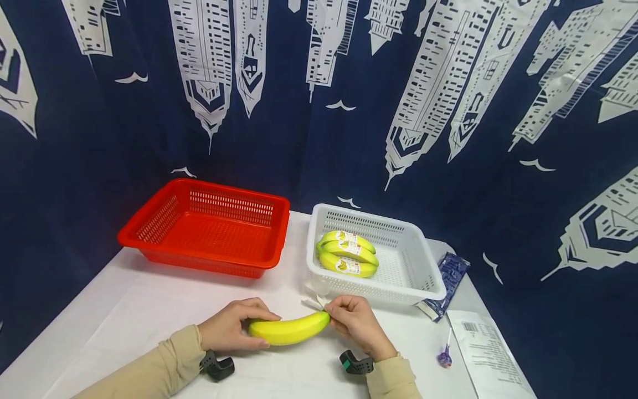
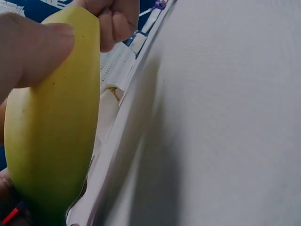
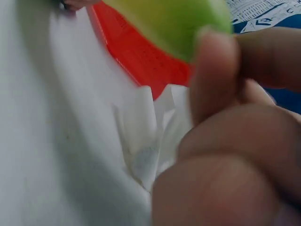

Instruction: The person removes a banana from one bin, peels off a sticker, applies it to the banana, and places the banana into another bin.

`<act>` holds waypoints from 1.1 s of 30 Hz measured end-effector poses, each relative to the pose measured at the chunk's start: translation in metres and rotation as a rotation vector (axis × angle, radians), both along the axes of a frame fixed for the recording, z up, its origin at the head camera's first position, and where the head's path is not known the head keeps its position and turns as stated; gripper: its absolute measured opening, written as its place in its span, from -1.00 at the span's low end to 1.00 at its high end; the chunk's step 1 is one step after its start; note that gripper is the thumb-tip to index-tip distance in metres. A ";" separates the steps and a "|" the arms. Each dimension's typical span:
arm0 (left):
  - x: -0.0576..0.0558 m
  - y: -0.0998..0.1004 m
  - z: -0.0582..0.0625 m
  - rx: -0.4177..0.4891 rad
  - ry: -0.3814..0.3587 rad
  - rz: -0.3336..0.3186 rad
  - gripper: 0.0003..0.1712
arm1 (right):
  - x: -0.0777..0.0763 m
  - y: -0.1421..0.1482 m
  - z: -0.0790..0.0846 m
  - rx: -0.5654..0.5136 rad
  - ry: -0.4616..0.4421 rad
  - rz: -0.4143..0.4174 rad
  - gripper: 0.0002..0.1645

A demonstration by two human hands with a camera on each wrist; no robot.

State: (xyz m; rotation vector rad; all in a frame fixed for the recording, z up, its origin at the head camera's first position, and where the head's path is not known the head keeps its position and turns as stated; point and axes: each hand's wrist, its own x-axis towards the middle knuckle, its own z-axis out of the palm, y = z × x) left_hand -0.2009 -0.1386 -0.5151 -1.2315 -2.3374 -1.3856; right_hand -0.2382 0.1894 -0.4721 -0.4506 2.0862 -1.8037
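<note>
A yellow banana (image 1: 291, 329) with a green end lies crosswise between the two hands, in front of the baskets. My left hand (image 1: 234, 327) grips its left part, the thumb (image 2: 35, 52) pressed along the near side of the peel. At the banana's green right end, my right hand (image 1: 356, 321) pinches the tip between thumb and forefinger, its other fingers curled in. A crumpled white paper piece (image 3: 141, 122) stands up from the table just behind the right fingers. The right fingertips partly hide the banana's tip.
A red basket (image 1: 204, 260) stands at the back left. In the white basket (image 1: 433, 271) at the back right lie several bananas (image 1: 349, 254) with labels. Farther right are a dark blue packet (image 1: 451, 280), a purple lollipop (image 1: 444, 358) and a printed paper sheet (image 1: 485, 354).
</note>
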 end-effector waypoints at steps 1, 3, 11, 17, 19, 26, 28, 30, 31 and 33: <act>0.000 0.000 0.000 -0.004 0.002 -0.003 -0.48 | 0.000 0.002 0.000 0.041 -0.007 0.007 -0.62; -0.001 0.001 -0.001 -0.015 0.017 0.000 -0.49 | 0.000 0.004 -0.001 0.117 -0.024 0.018 -0.66; 0.001 0.000 -0.002 -0.047 0.039 0.019 -0.54 | 0.001 0.001 -0.009 0.275 -0.020 0.088 -0.70; 0.002 0.000 -0.001 -0.060 0.031 -0.005 -0.57 | 0.003 0.001 -0.008 0.302 -0.018 0.095 -0.68; 0.002 0.000 0.000 -0.073 0.024 -0.003 -0.58 | 0.003 0.001 -0.007 0.309 -0.014 0.096 -0.68; 0.001 0.000 -0.002 -0.134 0.006 0.017 -0.61 | 0.003 -0.001 -0.008 0.340 0.005 0.101 -0.74; 0.000 0.000 -0.003 -0.149 0.008 0.023 -0.61 | 0.003 -0.002 -0.009 0.342 0.012 0.099 -0.75; 0.000 0.000 -0.004 -0.160 0.013 0.029 -0.61 | 0.003 -0.002 -0.010 0.343 0.018 0.097 -0.75; -0.001 0.000 -0.004 -0.163 0.015 0.029 -0.62 | 0.003 -0.002 -0.010 0.342 0.018 0.096 -0.75; -0.001 0.000 -0.005 -0.164 0.022 0.030 -0.62 | 0.003 -0.002 -0.011 0.342 0.018 0.094 -0.75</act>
